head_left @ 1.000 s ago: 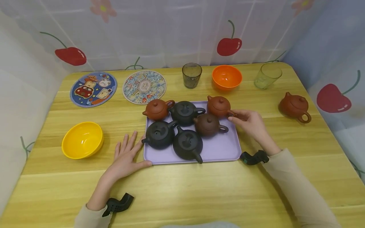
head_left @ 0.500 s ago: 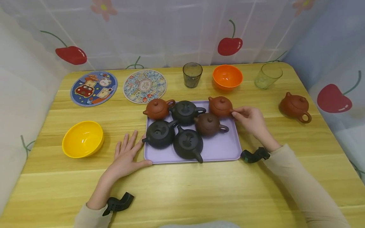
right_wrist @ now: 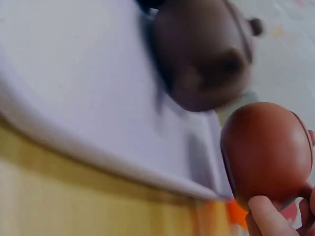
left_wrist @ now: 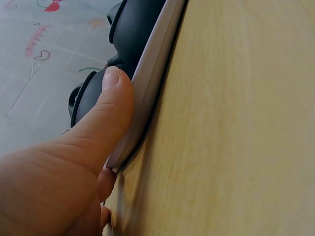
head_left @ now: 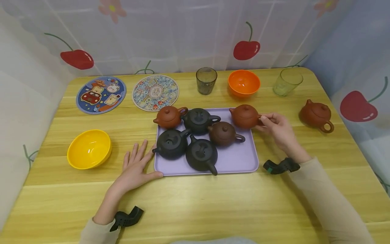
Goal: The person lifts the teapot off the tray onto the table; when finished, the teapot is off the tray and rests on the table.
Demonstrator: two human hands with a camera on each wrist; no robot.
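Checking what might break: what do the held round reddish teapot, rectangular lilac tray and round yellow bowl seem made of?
Held round reddish teapot: probably unglazed clay, from its earthy colour and soft sheen.
Rectangular lilac tray: likely matte plastic, uniformly coloured; coated metal possible.
Round yellow bowl: probably glossy plastic, from bright highlights; glazed ceramic possible.

Teapot [head_left: 244, 117]: small, round, reddish-brown, lid on, roughly upright over far right corner of tray [head_left: 233, 161]. Spout points left; handle pinched by right-hand fingers [right_wrist: 267, 215]. Tray's lilac, rectangular, low-rimmed, flat on tabletop [head_left: 198, 203], left-hand fingers [left_wrist: 118, 98] touching near left corner.
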